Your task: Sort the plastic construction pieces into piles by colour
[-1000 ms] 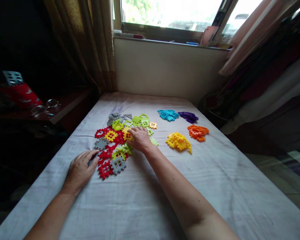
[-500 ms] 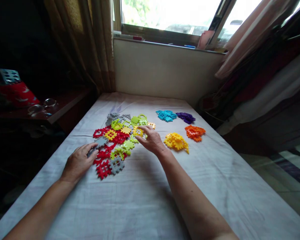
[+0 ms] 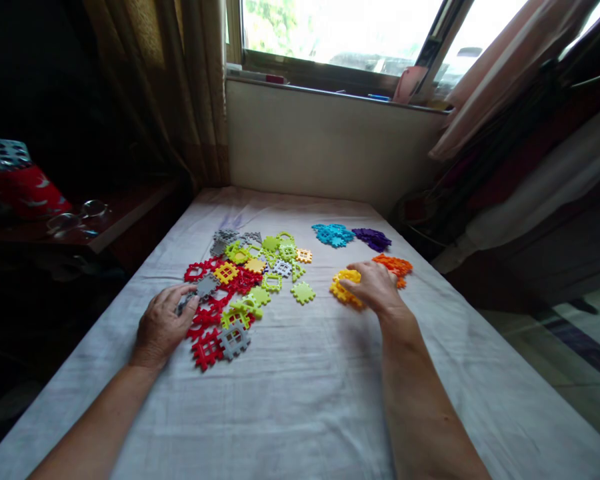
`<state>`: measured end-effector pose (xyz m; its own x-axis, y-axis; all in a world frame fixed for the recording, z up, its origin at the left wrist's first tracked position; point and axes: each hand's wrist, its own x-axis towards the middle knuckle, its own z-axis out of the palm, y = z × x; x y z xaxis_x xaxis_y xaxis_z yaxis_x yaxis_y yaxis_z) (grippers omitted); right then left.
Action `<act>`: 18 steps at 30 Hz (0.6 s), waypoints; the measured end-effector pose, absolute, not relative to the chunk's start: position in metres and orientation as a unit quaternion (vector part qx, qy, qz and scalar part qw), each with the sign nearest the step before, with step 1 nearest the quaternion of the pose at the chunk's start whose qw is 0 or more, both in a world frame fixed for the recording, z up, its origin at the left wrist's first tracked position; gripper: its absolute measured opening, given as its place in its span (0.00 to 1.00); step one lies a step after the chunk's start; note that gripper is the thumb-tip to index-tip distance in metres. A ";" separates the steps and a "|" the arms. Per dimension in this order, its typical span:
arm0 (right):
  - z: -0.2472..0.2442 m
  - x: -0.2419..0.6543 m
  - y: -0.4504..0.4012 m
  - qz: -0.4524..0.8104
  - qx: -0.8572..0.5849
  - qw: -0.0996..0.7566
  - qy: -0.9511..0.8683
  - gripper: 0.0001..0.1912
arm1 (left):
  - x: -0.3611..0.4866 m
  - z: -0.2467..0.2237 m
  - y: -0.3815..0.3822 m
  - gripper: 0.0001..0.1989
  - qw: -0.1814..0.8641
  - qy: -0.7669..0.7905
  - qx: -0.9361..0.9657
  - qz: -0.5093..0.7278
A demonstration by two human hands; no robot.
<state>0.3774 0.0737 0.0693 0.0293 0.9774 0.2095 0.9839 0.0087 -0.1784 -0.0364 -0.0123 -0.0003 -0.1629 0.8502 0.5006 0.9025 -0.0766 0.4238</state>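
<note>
My left hand (image 3: 164,325) is closed around grey interlocking plastic tiles (image 3: 207,287) at the left edge of a mixed heap. Red tiles (image 3: 207,348), lime green tiles (image 3: 260,295), a yellow window-shaped tile (image 3: 225,272) and another grey window-shaped tile (image 3: 235,340) lie beside it. My right hand (image 3: 377,287) is over the yellow pile (image 3: 345,291), thumb and fingers bent around a yellow tile at its top. The fingers are slightly blurred and cover part of the pile.
Turquoise (image 3: 333,235), purple (image 3: 373,239) and orange (image 3: 394,267) tile piles lie on the far right of the cloth-covered surface (image 3: 290,407). A single lime tile (image 3: 303,293) sits between the heap and the yellow pile. Eyeglasses (image 3: 80,217) rest on the dark side table.
My right hand has moved right from the mixed heap to the yellow pile, taking a yellow tile from the heap. My left hand stays by the heap with the grey tiles.
</note>
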 end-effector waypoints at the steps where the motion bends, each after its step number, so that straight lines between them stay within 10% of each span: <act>1: 0.071 0.367 0.073 -0.017 -0.691 0.148 -0.708 0.14 | -0.037 -0.002 -0.011 0.22 0.041 -0.676 -0.649 -0.347; 18: 0.053 0.133 0.083 0.016 -0.467 0.084 -0.880 0.15 | -0.046 -0.015 -0.007 0.23 -0.032 -0.672 -0.654 -0.345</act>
